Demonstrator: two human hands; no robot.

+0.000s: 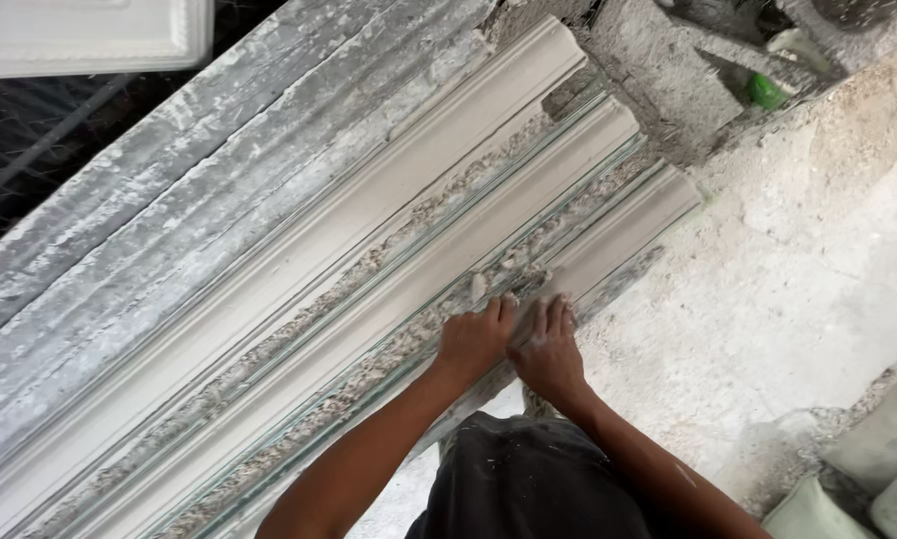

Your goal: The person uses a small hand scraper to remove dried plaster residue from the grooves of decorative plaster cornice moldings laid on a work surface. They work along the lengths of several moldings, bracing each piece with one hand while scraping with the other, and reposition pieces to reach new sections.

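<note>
Three pale mouldings [399,215] lie side by side, running diagonally on a long, plaster-caked tabletop [169,190]; crumbly debris fills the gaps between them. Dusty concrete floor [818,260] on the right, two sacks [868,479] in the lower right corner, one green object [766,92] up top. Your left hand [476,339] and right hand [546,344] press side by side, touching, on the nearest moulding's edge, fingers flat and together; each grip holds nothing. Both forearms angle up from below.
</note>
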